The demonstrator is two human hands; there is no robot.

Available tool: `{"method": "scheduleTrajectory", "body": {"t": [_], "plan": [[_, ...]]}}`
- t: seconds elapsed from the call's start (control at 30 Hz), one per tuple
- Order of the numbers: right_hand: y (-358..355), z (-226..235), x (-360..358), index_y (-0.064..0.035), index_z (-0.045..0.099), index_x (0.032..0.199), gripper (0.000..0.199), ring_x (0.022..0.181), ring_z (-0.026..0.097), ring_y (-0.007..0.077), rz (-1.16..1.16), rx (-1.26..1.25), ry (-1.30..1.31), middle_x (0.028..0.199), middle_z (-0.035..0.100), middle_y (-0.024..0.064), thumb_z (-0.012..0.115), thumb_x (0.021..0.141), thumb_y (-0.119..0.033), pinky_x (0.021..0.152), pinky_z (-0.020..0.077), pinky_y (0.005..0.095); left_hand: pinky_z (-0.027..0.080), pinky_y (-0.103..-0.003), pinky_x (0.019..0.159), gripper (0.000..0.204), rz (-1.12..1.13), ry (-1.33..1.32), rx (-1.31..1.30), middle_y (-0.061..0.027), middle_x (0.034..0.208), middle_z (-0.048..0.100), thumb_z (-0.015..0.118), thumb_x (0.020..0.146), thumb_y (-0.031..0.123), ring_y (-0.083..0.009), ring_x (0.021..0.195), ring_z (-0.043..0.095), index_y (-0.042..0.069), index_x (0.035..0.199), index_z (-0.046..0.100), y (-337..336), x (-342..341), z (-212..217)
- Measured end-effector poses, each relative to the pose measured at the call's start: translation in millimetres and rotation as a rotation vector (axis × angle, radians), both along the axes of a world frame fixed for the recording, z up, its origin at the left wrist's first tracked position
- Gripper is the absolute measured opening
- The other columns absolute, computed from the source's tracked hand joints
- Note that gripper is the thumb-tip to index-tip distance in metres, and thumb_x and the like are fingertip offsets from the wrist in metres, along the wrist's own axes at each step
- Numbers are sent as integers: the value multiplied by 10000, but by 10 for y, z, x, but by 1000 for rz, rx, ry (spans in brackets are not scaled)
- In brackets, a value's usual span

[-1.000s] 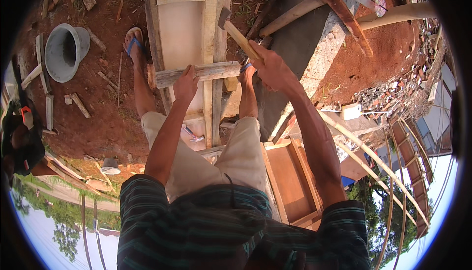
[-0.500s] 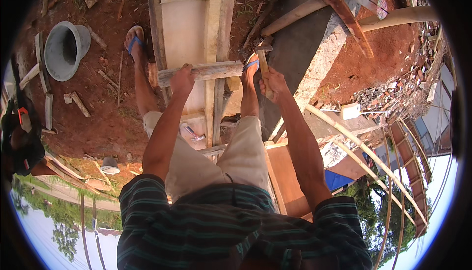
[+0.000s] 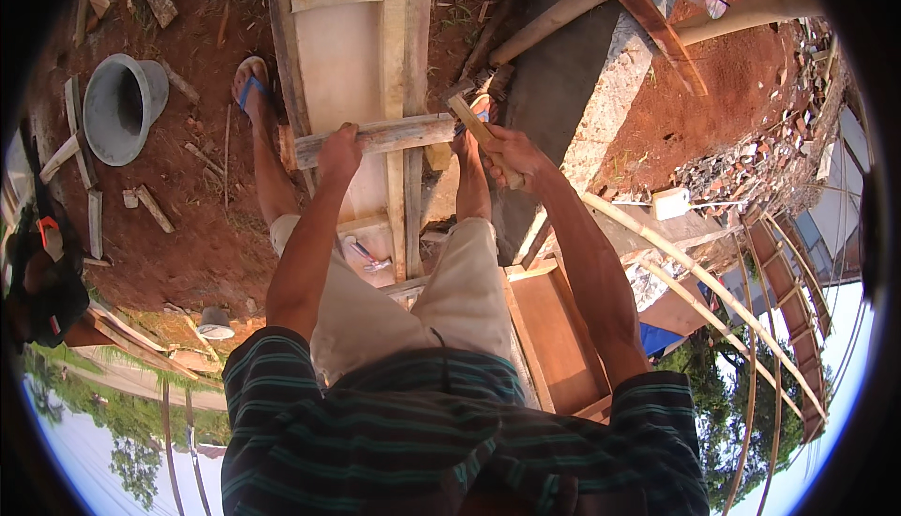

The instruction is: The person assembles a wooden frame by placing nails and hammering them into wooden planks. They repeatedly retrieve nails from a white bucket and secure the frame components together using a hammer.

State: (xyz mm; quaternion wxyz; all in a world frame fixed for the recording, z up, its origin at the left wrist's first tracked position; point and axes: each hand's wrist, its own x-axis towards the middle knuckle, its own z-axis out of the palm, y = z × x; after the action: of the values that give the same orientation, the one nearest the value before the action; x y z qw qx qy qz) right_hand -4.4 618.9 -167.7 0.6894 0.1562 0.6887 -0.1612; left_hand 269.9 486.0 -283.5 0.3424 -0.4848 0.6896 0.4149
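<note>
A short, rough wooden batten (image 3: 404, 134) lies crosswise over a long wooden panel (image 3: 338, 56) that has timber rails along its sides. My left hand (image 3: 340, 152) is closed around the batten near its left end. In my right hand (image 3: 511, 154) is a hammer (image 3: 473, 122), gripped by its pale wooden handle. The hammer's head end is up at the batten's right end, beside my sandalled right foot (image 3: 483, 107); whether it touches the wood I cannot tell. Any nail there is too small to make out.
To the left a grey bucket (image 3: 114, 112) lies tipped on red soil among wood scraps (image 3: 153, 208). A concrete strip (image 3: 615, 103), a brown plank (image 3: 648, 23) and round poles (image 3: 751, 15) are at the right. Nearer stands a wooden box frame (image 3: 558, 338).
The hammer has swung, its head end tipping leftward toward the batten's right end. My right hand has shifted slightly left. My left hand keeps its hold, and the whole view has shifted a little.
</note>
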Motion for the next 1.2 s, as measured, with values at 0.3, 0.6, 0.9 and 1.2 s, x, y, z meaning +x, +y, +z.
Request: {"method": "scheduleTrajectory", "body": {"t": [0.3,0.6,0.9,1.2], "plan": [[-865,547,-554,-111,282,1546,573,466,462,89,416,-559,986,674,524,19,481,1009,-128,418,422,287,511,-457,868,450,17,87,-80,-194,1082,688,727,831,317,-362,1027,657,122,1228,642,95,172,-210],[-197,-50,75,-173,320,1498,683,977,640,467,921,-276,442,1098,634,301,577,867,-131,889,490,523,521,-477,882,344,-30,30,-13,-169,1128,670,675,889,243,-377,1064,635,94,1196,631,-48,7,-31],[-1584,979,-570,-81,195,1543,669,715,672,425,210,-598,1246,844,677,281,518,957,-102,626,509,401,528,-492,866,365,-31,21,-33,-166,1122,675,693,878,261,-378,1050,646,107,1203,630,26,99,-131],[-861,383,-421,-55,479,1414,494,1054,623,456,862,-404,722,1063,645,313,545,935,-155,888,492,477,517,-489,877,369,-44,46,-41,-165,1125,667,694,877,268,-372,1072,632,95,1196,628,169,177,-79]]}}
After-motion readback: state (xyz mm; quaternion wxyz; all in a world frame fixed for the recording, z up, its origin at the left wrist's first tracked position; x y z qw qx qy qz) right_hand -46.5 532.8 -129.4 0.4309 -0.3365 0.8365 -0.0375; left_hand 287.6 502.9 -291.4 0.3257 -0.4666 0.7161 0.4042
